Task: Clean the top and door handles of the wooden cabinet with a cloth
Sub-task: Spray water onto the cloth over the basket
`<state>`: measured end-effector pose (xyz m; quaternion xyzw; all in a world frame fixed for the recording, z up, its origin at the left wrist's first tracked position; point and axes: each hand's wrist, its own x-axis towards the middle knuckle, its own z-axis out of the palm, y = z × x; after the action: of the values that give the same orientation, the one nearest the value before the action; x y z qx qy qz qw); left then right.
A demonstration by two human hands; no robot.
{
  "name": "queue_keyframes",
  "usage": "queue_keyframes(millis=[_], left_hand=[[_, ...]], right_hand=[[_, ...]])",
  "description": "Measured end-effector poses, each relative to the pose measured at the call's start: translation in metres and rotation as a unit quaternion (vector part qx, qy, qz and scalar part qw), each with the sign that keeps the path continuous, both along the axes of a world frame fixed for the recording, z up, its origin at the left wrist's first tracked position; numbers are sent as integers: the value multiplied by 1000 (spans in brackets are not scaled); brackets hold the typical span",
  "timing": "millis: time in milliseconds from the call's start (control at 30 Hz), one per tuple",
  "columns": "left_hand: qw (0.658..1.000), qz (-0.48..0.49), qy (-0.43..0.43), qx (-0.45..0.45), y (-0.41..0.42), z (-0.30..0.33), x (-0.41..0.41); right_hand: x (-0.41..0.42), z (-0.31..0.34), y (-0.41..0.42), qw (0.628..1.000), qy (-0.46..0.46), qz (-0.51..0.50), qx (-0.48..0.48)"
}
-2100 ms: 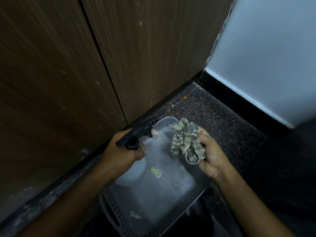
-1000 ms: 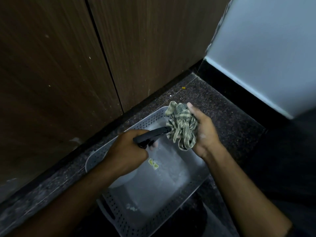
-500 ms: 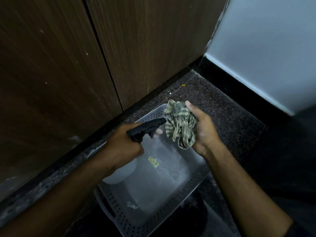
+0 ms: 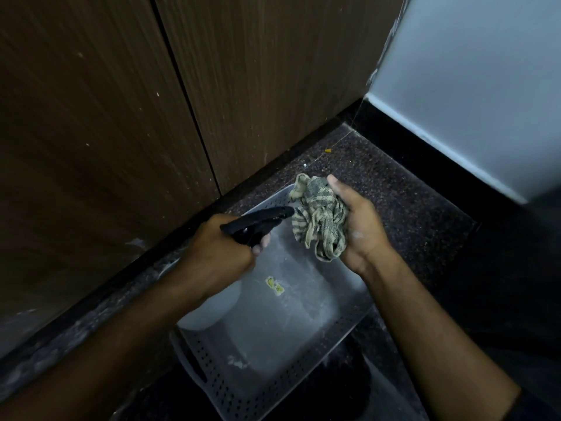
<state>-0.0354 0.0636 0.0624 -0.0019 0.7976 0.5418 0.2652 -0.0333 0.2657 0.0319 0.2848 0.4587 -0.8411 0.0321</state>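
Observation:
My right hand (image 4: 361, 229) holds a crumpled green striped cloth (image 4: 320, 217) over the far end of a grey perforated basket (image 4: 273, 372). My left hand (image 4: 218, 256) grips a white spray bottle (image 4: 212, 308) by its black trigger head (image 4: 258, 223), whose nozzle points at the cloth from a finger's width away. The wooden cabinet doors (image 4: 243, 86) fill the upper left; their handles and the cabinet top are out of view.
The basket stands on a dark speckled floor (image 4: 394, 189) at the cabinet's base. A pale wall (image 4: 485, 71) with a black skirting rises at the right. A small yellow sticker (image 4: 274, 285) lies on the basket's bottom.
Both hands have drifted slightly, keeping the nozzle aimed at the cloth. Since two seconds ago the cloth rose and the nozzle closed in on it.

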Motion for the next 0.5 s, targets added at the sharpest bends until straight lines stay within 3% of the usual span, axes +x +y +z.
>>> queue_keyframes(millis=[167, 500], left_hand=[[996, -86, -21, -5, 0, 3, 8], [997, -59, -31, -39, -1, 2, 9]], right_hand=[[-2, 1, 0, 1000, 11, 4, -1], [-1, 1, -3, 1000, 6, -2, 2]])
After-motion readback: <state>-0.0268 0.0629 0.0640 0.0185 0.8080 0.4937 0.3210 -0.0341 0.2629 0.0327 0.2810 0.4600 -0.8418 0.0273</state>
